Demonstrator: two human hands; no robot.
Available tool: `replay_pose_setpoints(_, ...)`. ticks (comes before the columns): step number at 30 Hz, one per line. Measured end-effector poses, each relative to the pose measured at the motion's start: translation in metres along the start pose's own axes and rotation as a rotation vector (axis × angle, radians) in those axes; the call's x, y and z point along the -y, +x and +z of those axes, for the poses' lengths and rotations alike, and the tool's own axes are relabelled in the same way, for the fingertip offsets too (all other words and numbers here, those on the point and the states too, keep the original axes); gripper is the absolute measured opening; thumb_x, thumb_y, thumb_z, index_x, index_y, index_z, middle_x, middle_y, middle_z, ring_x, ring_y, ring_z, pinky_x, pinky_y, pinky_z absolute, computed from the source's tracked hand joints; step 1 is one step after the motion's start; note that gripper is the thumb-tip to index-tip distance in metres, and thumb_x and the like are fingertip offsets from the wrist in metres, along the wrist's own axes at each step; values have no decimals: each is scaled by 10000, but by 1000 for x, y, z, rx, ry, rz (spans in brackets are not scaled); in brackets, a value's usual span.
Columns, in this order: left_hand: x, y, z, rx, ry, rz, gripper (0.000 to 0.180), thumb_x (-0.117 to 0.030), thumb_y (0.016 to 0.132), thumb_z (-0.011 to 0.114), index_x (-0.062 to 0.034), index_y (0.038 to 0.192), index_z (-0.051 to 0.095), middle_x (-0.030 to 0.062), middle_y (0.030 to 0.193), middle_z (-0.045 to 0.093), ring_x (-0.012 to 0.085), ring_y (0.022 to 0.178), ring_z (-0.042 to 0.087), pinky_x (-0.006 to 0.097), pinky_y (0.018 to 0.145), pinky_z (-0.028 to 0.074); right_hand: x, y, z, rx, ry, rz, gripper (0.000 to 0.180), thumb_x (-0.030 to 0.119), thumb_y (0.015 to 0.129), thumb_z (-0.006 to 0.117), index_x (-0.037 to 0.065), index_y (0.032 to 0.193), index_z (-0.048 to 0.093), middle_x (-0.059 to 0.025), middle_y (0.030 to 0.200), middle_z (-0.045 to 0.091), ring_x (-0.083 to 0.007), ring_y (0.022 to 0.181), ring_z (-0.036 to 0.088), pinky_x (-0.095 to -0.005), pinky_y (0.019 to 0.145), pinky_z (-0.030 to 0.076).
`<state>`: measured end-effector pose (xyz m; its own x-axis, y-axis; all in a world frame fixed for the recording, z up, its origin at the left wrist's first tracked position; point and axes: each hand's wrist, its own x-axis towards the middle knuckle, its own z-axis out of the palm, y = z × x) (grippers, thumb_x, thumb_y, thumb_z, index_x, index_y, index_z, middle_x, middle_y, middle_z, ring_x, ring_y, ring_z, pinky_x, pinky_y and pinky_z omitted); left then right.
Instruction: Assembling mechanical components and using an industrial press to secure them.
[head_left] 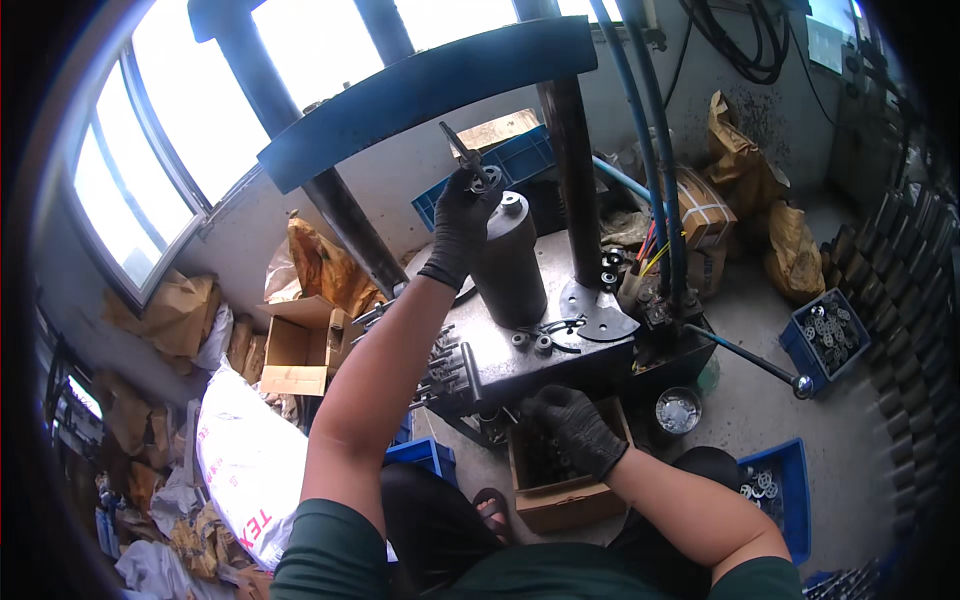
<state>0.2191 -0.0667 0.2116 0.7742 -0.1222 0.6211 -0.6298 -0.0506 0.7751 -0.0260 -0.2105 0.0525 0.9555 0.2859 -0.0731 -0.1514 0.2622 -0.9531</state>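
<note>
My left hand [460, 228], in a dark glove, is raised beside the top of an upright steel cylinder [510, 270]. Its fingers close round a metal shaft [457, 142] that carries a round slotted disc [486, 179]. The cylinder stands on a metal bench top [480, 322]. My right hand [574, 428], also gloved, hovers over an open cardboard box [560, 508] of small dark parts. Those fingers are curled together, and I cannot make out what they hold. Several metal pins [450, 370] stick out at the bench's left edge.
A blue press beam [430, 95] spans above the bench on dark posts [570, 180]. Small rings [543, 344] and a curved plate [607, 318] lie by the cylinder. A lever [750, 358] juts out rightward. Blue bins [785, 500] and a metal bowl [679, 410] sit on the floor.
</note>
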Motion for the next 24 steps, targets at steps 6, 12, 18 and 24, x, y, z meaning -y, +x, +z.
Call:
replay_pose_setpoints(6, 24, 24, -12, 18, -98, -12, 435, -67, 906, 784, -41, 1300, 603, 74, 1197, 677, 168, 1099, 674, 309, 975, 550, 19, -15, 7, 41, -255, 97, 337, 321, 953, 734, -14, 988, 743, -92, 808, 712, -147, 809, 676, -337, 776, 532)
replay_pose_setpoints(12, 15, 18, -4, 174, 51, 8, 538, -83, 852, 824, -13, 1320, 567, 58, 1176, 678, 107, 1060, 653, 264, 938, 539, 32, -37, 3, 75, -309, 12, 289, 261, 965, 711, 0, 1085, 739, -142, 958, 748, -219, 863, 721, -366, 822, 558)
replay_pose_setpoints(18, 36, 24, -13, 215, 62, 108, 509, -32, 910, 769, -51, 1363, 537, 50, 1146, 670, 140, 1041, 665, 319, 892, 597, 52, -64, -11, 123, -441, -249, 206, 160, 951, 687, 4, 1084, 717, -195, 1011, 716, -339, 944, 723, -400, 852, 568)
replay_pose_setpoints(24, 15, 22, -6, 128, -345, -291, 453, -33, 939, 743, -93, 1352, 569, 46, 1115, 668, 142, 1000, 673, 334, 817, 639, 102, -86, -42, 73, -901, -661, 205, 35, 834, 732, 22, 1036, 707, -167, 987, 705, -360, 917, 699, -424, 817, 573)
